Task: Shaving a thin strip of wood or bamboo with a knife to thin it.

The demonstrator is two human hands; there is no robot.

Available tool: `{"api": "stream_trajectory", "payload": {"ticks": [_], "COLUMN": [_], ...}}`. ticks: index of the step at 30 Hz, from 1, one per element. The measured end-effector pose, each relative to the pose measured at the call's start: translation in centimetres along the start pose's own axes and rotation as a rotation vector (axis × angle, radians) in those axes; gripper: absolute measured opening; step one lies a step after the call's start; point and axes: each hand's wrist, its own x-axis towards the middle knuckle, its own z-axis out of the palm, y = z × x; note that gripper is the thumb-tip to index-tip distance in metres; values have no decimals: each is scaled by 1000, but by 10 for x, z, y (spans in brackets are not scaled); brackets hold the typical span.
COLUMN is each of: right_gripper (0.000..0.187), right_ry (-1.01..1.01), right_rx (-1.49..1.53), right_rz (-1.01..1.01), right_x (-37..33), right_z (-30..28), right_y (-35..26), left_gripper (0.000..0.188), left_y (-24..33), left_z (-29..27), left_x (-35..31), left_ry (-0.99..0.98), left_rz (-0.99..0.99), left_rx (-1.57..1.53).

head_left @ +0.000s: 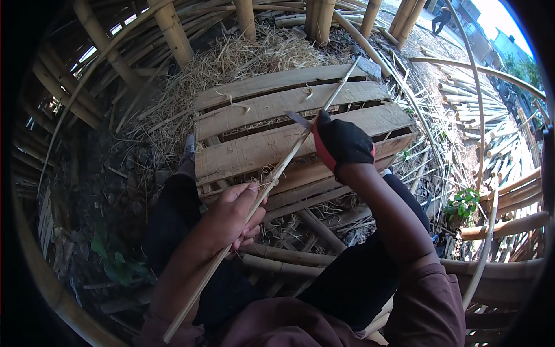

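A long, thin bamboo strip (292,151) runs slantwise from near my left forearm up over a slatted wooden crate (248,151). My bare left hand (234,217) is closed around its lower part, with curled shavings just above the fingers. Farther up the strip, my right hand (344,141), in a black and red glove, grips a knife (298,119). The blade juts out to the left of the glove, against or close beside the strip; its handle is hidden in the fist. A few loose curls of bamboo lie on the crate's slats.
Straw and shavings (225,69) cover the ground behind the crate. Upright bamboo posts (245,20) stand at the back. Cut bamboo poles (491,124) lie piled at the right, near a small green plant (462,202). Far off stands another person (442,20).
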Motion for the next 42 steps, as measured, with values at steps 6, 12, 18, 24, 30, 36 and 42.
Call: {"api": "stream_trajectory", "payload": {"ticks": [6, 12, 18, 24, 30, 36, 42], "right_gripper": [60, 68, 58, 57, 36, 63, 60], "right_ry": [90, -44, 86, -3, -46, 65, -61], "right_rx": [-13, 34, -73, -5, -111, -9, 28], "right_rz": [33, -37, -30, -87, -209, -63, -209], "right_x": [24, -24, 7, 1, -52, 5, -26], "right_z": [-3, 6, 4, -1, 4, -7, 5], "right_y": [15, -22, 9, -4, -32, 8, -11], "left_gripper": [31, 31, 30, 30, 30, 30, 32], "left_y": [-2, -7, 1, -4, -7, -5, -9], "left_z": [0, -7, 0, -1, -1, 2, 2], "left_x": [-9, -7, 1, -5, 0, 8, 2], "left_ry": [-11, -31, -45, -21, -14, -53, -23], "left_rz": [-24, -48, -21, -16, -8, -12, -30], "left_rx": [-57, -35, -83, -57, -59, -113, -48]}}
